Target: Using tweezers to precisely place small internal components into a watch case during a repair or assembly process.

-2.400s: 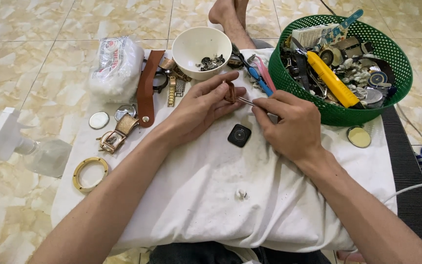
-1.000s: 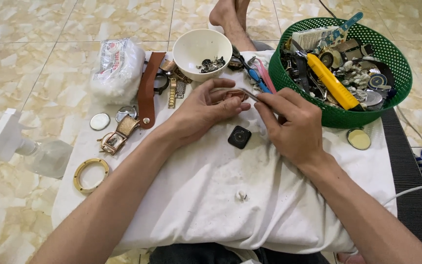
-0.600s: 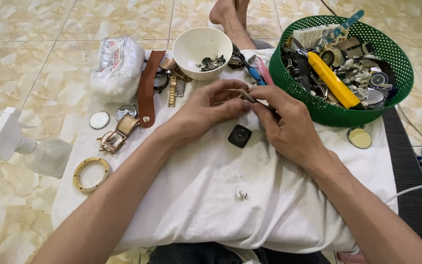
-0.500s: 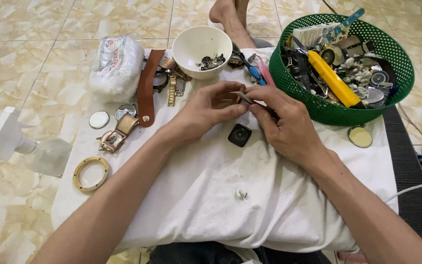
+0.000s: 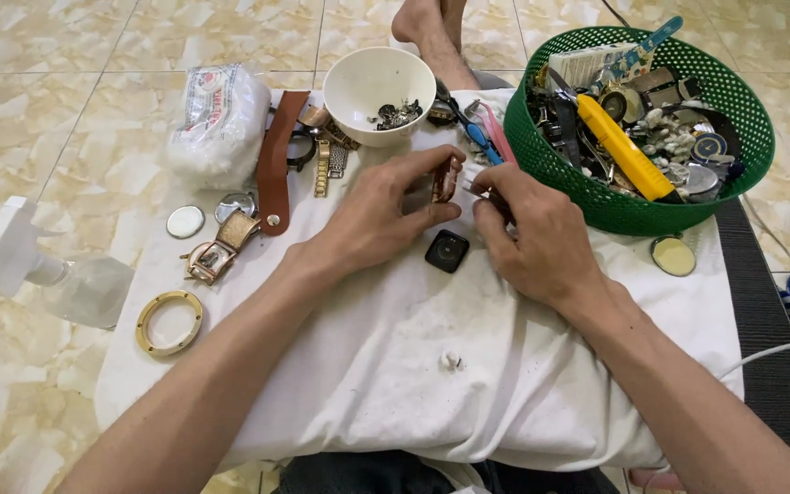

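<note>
Head view: both hands meet over white cloth, just above black watch case.
L hand: fingers closed, pinching small brown strap piece, held upright.
R hand: pinched on thin metal tool, tip at strap end (contact unclear).
Tip: brace wrists on cloth, keep strap steady, light push only.

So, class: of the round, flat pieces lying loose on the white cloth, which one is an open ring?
The gold ring at the cloth's left edge: you see cloth through its middle. The silver disc above it and the yellowish disc beside the green basket are solid.
</note>
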